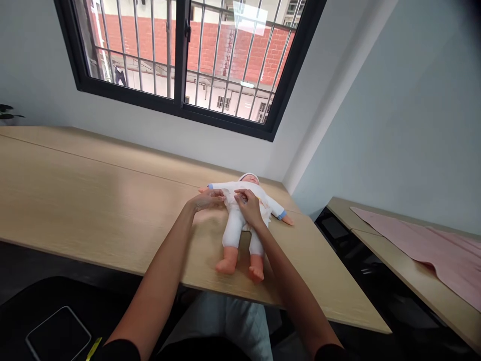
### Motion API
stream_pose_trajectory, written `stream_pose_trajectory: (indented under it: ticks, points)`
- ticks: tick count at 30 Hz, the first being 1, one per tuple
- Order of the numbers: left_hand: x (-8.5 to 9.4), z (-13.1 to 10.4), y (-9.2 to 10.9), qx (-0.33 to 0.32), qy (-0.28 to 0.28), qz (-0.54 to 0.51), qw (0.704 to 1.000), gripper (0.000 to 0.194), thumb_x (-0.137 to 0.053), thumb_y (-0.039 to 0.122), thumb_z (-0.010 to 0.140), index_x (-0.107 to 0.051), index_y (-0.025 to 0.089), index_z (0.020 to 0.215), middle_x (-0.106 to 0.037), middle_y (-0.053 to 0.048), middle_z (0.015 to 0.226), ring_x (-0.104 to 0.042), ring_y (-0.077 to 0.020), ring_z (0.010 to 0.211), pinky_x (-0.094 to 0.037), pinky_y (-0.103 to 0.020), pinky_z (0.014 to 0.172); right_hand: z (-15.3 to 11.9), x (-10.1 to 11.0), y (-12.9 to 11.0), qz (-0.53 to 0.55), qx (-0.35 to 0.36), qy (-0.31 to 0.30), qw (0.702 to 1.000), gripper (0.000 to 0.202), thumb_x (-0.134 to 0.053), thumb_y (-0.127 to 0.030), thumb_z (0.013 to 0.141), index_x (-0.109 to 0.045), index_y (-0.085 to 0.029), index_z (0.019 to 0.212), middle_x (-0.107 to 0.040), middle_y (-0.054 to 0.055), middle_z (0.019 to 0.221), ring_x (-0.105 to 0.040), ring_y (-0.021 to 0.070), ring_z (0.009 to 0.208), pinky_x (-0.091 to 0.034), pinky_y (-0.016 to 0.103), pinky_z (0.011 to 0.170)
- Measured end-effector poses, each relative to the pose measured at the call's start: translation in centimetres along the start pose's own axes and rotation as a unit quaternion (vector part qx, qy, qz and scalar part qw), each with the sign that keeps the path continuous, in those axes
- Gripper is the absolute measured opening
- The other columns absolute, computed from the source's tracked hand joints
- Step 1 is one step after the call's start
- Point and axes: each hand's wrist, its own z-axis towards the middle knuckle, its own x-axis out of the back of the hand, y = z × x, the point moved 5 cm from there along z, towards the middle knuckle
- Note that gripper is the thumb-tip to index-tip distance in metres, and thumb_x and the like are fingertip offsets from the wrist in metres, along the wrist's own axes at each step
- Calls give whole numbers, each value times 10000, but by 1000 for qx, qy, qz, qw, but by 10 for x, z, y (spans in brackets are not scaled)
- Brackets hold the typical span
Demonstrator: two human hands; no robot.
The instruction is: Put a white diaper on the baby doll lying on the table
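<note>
A baby doll (233,225) lies on its back on the light wooden table (112,200), its bare feet toward me. It wears a white outfit with blue cuffs and a white cap, and both its arms are spread. At the doll's waist, on the left side, my left hand (209,199) has its fingers stretched toward the white cloth, apart from one another. My right hand (248,204) rests over the doll's belly with bent fingers and thumb close together; what they hold, if anything, is too small to make out.
A barred window (180,108) is in the wall behind the table. On the right, a second table (361,223) carries a pink cloth (424,245). A phone-like device (58,335) lies on a dark surface at lower left. Plant leaves (7,113) show at far left.
</note>
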Motion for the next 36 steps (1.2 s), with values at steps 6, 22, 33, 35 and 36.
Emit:
stream_pose_trajectory:
  ticks: [6,22,33,35,36]
  points:
    - [-18,8,4,-7,-32,29,999,294,-778,371,677,-676,169,865,-603,-19,844,-547,-137,809,-449,-286,807,-1,-3,3,57,-32,1,998,231,-592,-330,806,-666,-169,954,-701,80,949,-652,209,870,-518,352,841]
    - [-19,16,6,-47,43,72,995,389,-725,511,717,-666,153,857,-578,-15,816,-518,-127,782,-425,-256,736,6,12,-6,24,-14,-10,1000,298,-661,-460,782,-702,-170,837,-657,57,829,-574,183,752,-467,295,696]
    - [-21,14,10,-61,68,111,990,408,-719,540,700,-675,142,779,-597,-28,781,-505,-139,751,-414,-265,720,10,21,11,10,-73,-27,997,361,-657,-479,744,-679,-153,898,-664,60,827,-549,169,675,-466,303,670]
    - [-21,13,11,-61,72,115,989,417,-723,547,689,-674,141,770,-602,-35,788,-508,-146,762,-414,-266,721,10,22,13,2,-77,-20,997,364,-662,-474,736,-676,-154,908,-671,78,897,-558,179,718,-470,321,711]
    - [-21,13,11,-62,73,117,988,423,-723,552,684,-675,140,768,-604,-38,790,-508,-148,765,-415,-267,722,10,22,14,-1,-79,-18,997,376,-672,-472,725,-674,-155,927,-671,87,943,-564,185,747,-470,332,736]
